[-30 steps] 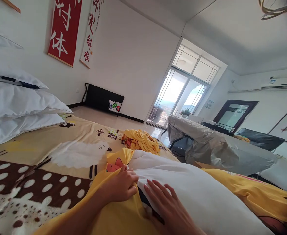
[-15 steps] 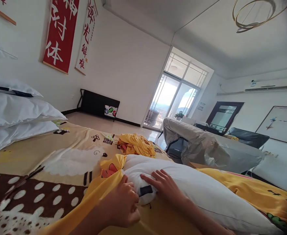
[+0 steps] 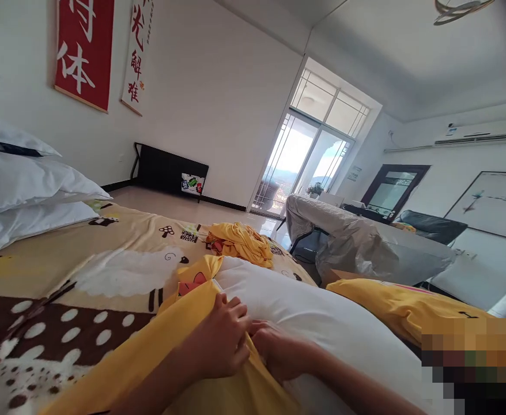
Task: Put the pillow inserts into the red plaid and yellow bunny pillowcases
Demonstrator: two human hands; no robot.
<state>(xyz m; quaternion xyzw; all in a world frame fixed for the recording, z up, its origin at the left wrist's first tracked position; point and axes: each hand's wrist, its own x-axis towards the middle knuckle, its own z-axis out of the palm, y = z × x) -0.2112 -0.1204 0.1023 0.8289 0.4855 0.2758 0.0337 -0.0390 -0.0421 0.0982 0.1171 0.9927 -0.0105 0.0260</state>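
Holding, left hand [image 3: 222,340]: yellow cover [image 3: 162,331], fingers curled.
Right hand [image 3: 276,350]: against white pillow [image 3: 322,308]; grip hidden, cannot tell.
Blanket [image 3: 123,274]: crumpled yellow cloth [image 3: 243,242].

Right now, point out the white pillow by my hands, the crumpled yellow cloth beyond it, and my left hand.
White pillow [image 3: 328,308], head view: middle of its upper side.
Crumpled yellow cloth [image 3: 242,244], head view: heap's middle.
Left hand [image 3: 226,335], head view: its back.
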